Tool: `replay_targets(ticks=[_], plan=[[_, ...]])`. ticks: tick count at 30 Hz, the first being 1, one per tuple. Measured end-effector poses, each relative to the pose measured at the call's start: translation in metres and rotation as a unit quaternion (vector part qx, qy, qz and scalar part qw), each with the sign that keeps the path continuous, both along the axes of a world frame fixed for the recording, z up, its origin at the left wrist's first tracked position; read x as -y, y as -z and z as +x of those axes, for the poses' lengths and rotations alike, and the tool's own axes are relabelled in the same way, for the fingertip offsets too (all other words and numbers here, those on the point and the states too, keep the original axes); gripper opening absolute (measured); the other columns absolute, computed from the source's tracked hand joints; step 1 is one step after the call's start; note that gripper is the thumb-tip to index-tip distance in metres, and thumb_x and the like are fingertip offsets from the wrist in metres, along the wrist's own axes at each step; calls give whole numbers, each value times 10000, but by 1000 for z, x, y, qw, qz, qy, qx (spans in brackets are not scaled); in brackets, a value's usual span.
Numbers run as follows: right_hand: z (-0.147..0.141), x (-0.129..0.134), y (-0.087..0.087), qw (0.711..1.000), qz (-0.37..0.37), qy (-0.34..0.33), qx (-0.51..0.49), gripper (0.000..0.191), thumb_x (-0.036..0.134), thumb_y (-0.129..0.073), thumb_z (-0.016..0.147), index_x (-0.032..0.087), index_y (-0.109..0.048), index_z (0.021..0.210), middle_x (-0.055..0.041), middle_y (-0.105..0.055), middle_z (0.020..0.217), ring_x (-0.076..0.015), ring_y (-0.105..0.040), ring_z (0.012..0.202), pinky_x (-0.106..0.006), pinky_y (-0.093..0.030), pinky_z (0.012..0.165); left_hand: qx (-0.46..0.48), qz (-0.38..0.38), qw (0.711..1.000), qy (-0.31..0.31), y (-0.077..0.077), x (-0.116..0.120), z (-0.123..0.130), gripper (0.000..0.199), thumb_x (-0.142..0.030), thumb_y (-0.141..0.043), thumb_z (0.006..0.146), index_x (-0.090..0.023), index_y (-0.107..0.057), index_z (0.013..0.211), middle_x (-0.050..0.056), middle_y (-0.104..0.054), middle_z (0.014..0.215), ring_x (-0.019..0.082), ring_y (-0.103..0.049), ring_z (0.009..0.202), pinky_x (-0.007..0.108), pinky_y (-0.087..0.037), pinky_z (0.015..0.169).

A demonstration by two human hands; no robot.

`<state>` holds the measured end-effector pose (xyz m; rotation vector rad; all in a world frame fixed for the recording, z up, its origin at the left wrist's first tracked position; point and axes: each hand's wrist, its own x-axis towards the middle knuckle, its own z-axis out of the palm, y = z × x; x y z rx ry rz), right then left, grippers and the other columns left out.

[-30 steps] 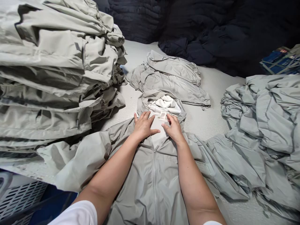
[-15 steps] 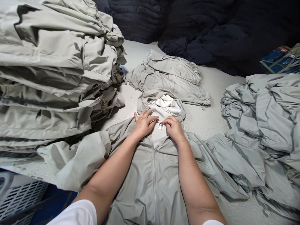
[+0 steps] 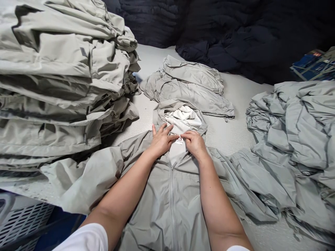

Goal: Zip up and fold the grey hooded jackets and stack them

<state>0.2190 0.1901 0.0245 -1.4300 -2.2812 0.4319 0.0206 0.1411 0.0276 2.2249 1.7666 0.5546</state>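
Note:
A light grey hooded jacket (image 3: 157,195) lies front up on the table, its zip (image 3: 172,198) closed up to the chest and its neck opening spread. Inside the collar sits a small white label with dark red print (image 3: 179,141). My left hand (image 3: 161,141) rests on the collar at the label's left, most fingers spread, with one fingertip reaching to the label's top edge. From the other side my right hand (image 3: 193,143) is closed, thumb and forefinger pinching at the label's upper right corner. The hood (image 3: 163,106), with pale lining, lies beyond both hands.
A tall stack of grey garments (image 3: 60,80) rises at left. Folded grey garments (image 3: 193,82) lie past the hood, and a loose heap (image 3: 300,132) is at right. Dark garments (image 3: 222,35) fill the back. A white plastic basket (image 3: 23,219) stands at lower left.
My left hand has shifted slightly, its fingertip now on the label's top edge. My right fingers have drawn together at the label's corner. The jacket lies as before.

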Motion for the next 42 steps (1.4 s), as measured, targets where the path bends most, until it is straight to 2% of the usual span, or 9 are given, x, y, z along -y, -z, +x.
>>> replay_targets(ticks=[8, 12, 15, 21, 24, 27, 31, 38, 42], plan=[[-14, 18, -27, 990, -24, 27, 134, 345, 147, -563, 974, 235, -854, 1136, -97, -761, 1235, -272, -611, 1199, -339, -489, 1003, 2, -6, 1000, -17, 2, 0, 1, 356, -287, -614, 1014, -486, -768, 1265, 12, -528, 1632, 402, -352, 1575, 831, -83, 1237], [-6, 18, -34, 989, -72, -11, 125, 353, 139, -586, 961, 286, -848, 1146, -49, -723, 1374, -254, -601, 1307, -339, -458, 1104, 19, 4, 1000, -16, 5, 0, 1, 350, -262, -644, 995, -467, -786, 1241, 27, -542, 1619, 410, -362, 1569, 830, -72, 1241], [-1, 16, -35, 988, -89, -10, 125, 373, 114, -589, 940, 274, -844, 1161, -62, -705, 1420, -268, -599, 1354, -362, -450, 1138, 38, 12, 999, -17, 7, -1, 0, 315, -272, -666, 987, -444, -803, 1212, 40, -561, 1602, 411, -371, 1564, 828, -68, 1242], [3, 14, -35, 995, -87, -11, 43, 395, 101, -622, 907, 219, -781, 1248, -81, -762, 1305, -249, -680, 1222, -362, -491, 1089, 150, 45, 986, -52, 14, -8, -4, 309, -252, -632, 1007, -361, -780, 1255, 67, -648, 1512, 349, -508, 1471, 791, -111, 1265], [2, 13, -34, 997, -61, 16, 51, 398, 103, -643, 893, 182, -740, 1271, -105, -757, 1281, -271, -661, 1201, -384, -488, 1071, 200, 73, 973, -83, 20, -15, -10, 350, -235, -543, 1043, -309, -737, 1325, 80, -717, 1413, 293, -613, 1350, 690, -251, 1277], [-1, 14, -33, 995, -47, 32, 86, 365, 94, -654, 888, 167, -737, 1236, -118, -742, 1271, -286, -607, 1233, -386, -465, 1080, 207, 91, 970, -91, 27, -21, -21, 370, -206, -479, 1047, -238, -733, 1314, 95, -785, 1251, 267, -676, 1203, 532, -457, 1172], [-3, 17, -35, 991, -43, 36, 122, 316, 114, -657, 913, 159, -744, 1213, -126, -720, 1264, -297, -558, 1230, -381, -443, 1085, 176, 85, 977, -84, 33, -26, -33, 313, -196, -552, 1002, -191, -744, 1249, 115, -785, 1214, 284, -663, 1187, 475, -492, 1109], [0, 18, -43, 985, -55, 61, 153, 367, 139, -681, 924, 141, -716, 1289, -131, -729, 1271, -301, -546, 1233, -362, -425, 1086, 194, 42, 980, -29, 25, -27, -44, 86, -234, -655, 954, -234, -740, 956, 55, -790, 1047, 255, -675, 1083, 425, -497, 1047], [1, 17, -45, 980, -58, 76, 175, 271, 177, -715, 914, 144, -741, 1181, -141, -731, 1198, -297, -579, 1170, -358, -444, 1025, 234, 95, 966, -46, 13, -23, -39, 91, -234, -618, 968, -234, -693, 915, 66, -782, 1077, 248, -674, 1093, 424, -495, 1050]])
